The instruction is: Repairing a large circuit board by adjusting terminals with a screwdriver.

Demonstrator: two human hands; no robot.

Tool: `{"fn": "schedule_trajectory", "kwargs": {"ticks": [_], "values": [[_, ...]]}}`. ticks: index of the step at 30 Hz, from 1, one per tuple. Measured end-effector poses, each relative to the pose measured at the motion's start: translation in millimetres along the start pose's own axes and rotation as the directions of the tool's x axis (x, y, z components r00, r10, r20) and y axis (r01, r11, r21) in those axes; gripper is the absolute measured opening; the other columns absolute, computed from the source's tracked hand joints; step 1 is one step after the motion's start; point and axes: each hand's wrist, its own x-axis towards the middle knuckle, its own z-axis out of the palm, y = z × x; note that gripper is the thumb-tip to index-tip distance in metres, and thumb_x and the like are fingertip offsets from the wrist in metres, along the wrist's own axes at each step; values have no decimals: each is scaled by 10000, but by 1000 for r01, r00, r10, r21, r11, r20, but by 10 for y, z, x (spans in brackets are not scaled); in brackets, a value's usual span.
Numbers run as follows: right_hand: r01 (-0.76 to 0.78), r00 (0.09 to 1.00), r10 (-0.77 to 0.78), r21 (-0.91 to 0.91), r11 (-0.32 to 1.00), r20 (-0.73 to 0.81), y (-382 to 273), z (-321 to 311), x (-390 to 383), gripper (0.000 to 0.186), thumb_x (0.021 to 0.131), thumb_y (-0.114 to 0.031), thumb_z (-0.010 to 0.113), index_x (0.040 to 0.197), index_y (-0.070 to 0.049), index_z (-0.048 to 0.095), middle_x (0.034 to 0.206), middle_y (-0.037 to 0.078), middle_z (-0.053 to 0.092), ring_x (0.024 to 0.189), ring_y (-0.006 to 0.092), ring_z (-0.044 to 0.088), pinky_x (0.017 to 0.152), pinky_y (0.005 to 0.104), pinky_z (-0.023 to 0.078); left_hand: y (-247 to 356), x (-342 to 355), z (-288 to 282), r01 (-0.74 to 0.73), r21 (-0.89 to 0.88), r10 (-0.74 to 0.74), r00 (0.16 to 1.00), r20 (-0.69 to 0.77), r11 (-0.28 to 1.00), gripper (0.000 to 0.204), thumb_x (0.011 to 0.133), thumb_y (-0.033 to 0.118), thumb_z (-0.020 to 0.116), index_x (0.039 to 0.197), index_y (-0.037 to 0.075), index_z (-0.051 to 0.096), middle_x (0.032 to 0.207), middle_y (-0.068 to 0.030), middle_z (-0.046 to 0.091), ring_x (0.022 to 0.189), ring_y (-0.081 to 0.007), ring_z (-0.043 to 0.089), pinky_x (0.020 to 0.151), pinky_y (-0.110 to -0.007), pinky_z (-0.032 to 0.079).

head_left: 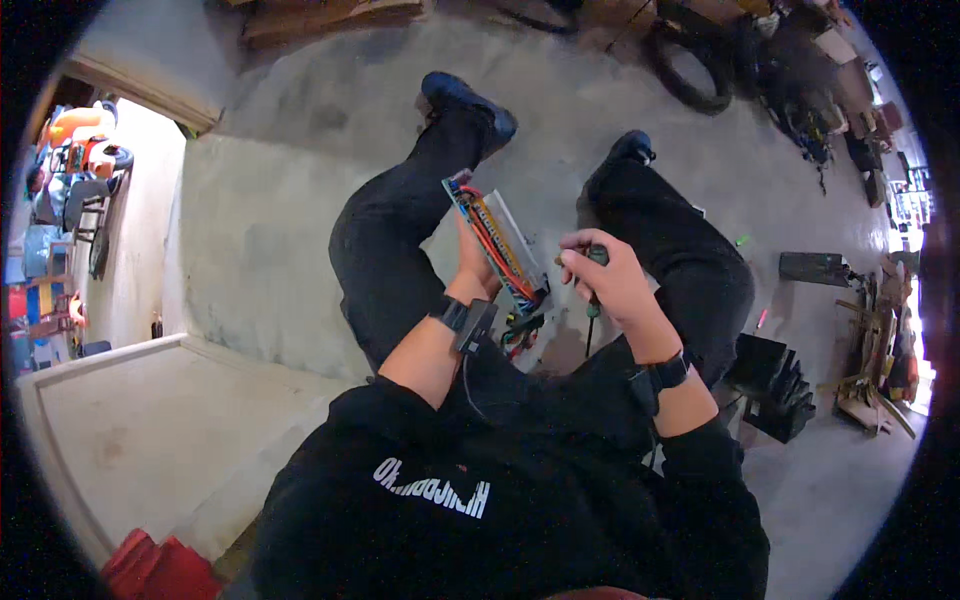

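My left hand (474, 262) grips a long circuit board module (516, 232) from its left side, holding it tilted above the floor between my legs. Red and orange wires run along the board, beside a row of yellowish parts and a pale metal plate. More coloured wires (522, 338) hang at its lower end. Just right of the board, apart from it, my right hand (622, 290) is closed around a screwdriver (598, 254) with a dark green handle, its shaft pointing down toward me. Something small and brownish shows at the thumb and fingertip, too small to name.
Black boxes (770, 385) stand on the floor to the right, with a dark oblong block (815, 268) beyond them. A tyre (690, 70) and cluttered parts lie at the far right. A pale panel (150, 440) is at the left, near red cloth (160, 570).
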Motion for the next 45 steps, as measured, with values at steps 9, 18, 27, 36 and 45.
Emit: {"fn": "schedule_trajectory", "kwargs": {"ticks": [9,18,27,36,45], "values": [[21,993,-13,-67,998,120,-37,102,-61,157,874,-146,673,976,-28,659,778,38,671,595,58,527,533,213,417,24,41,-31,-35,-32,35,999,3,999,677,873,771,284,940,169,586,826,-43,577,764,-223,583,675,-416,506],[197,980,-193,-343,918,48,14,220,-57,208,831,-117,691,1008,-14,652,930,113,690,857,185,652,770,294,500,30,63,-54,-39,-8,39,999,-16,999,701,877,773,263,982,155,577,845,-34,574,789,-218,575,701,-404,493],[497,840,-499,-675,545,215,143,304,-6,103,787,-54,626,882,-65,587,820,117,627,758,331,630,629,399,507,164,-70,72,-13,-52,12,1000,-8,999,790,838,823,235,976,133,595,834,-65,601,767,-240,588,682,-389,493],[532,787,-530,-783,323,316,182,418,39,134,723,-27,581,816,-77,499,760,112,588,716,316,615,593,411,499,240,-151,135,42,-174,-45,999,-12,984,796,841,820,226,916,124,605,807,-74,606,740,-244,585,656,-386,491],[475,832,-498,-779,409,246,248,423,113,167,714,2,650,809,-72,534,735,121,586,694,334,602,584,415,472,243,-157,83,3,-181,-9,999,-37,983,798,838,817,270,988,110,606,869,-86,630,779,-245,603,696,-392,501]]}}
